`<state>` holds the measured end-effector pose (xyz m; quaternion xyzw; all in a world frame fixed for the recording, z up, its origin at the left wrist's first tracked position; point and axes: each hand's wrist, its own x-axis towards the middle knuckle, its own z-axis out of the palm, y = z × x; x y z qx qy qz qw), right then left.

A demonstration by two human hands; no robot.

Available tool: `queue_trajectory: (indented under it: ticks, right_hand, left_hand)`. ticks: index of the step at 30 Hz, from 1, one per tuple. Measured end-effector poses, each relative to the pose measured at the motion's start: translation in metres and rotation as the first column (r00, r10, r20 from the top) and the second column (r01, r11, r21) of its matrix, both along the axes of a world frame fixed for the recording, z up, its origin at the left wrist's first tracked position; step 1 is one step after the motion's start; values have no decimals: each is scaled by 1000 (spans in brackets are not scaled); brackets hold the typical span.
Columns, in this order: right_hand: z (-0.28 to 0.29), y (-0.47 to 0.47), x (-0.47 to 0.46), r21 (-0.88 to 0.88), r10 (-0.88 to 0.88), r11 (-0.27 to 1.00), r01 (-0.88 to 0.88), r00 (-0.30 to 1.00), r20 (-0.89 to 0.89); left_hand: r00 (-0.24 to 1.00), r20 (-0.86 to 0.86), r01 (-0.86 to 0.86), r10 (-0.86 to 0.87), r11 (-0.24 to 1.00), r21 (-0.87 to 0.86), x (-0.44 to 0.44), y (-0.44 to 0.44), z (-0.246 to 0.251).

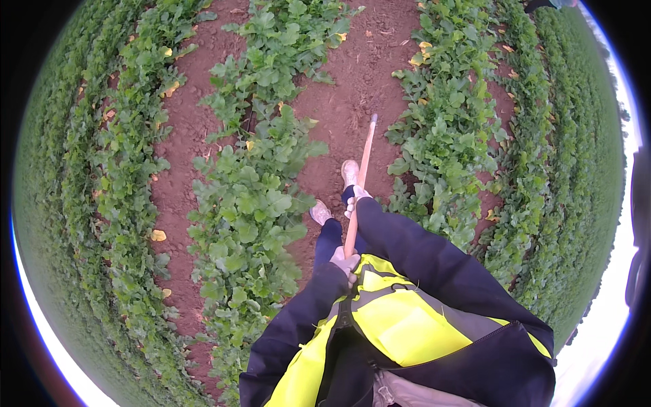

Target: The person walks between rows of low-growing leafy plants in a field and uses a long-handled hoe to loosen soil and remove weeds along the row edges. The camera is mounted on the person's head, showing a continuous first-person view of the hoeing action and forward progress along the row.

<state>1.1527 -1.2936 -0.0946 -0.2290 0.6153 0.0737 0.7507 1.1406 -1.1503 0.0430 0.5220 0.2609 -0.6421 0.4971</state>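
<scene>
A long wooden handle (366, 147) slants from my waist down toward the bare soil strip ahead. Near its upper end, by the yellow vest, my left hand (346, 263) is closed around the wood. Further down the shaft my right hand (356, 200) grips it as well. The far end is a grey tip (374, 117), at or just above the soil; whether a blade is fixed there I cannot tell. Both hands appear to wear light gloves. My two shoes (350, 173) are on the soil strip, to the left of the shaft.
A leafy green crop row (254, 203) runs along my left and another crop row (447, 127) along my right. Reddish-brown soil (330, 117) lies between them. Yellowed leaves (420, 54) show among the plants. Part of another person (552, 4) appears at the upper right edge.
</scene>
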Motion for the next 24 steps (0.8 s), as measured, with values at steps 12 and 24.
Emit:
queue_trajectory:
  ticks: [12,24]
  right_hand:
    - [-37,7,8,-108,244,964,-243,970,4]
    - [-27,-48,48,-430,194,892,-142,978,79]
  left_hand:
    - [976,-66,-214,208,971,-110,-11,-8,-32]
    - [931,-183,-353,315,905,-239,12,-41,-27]
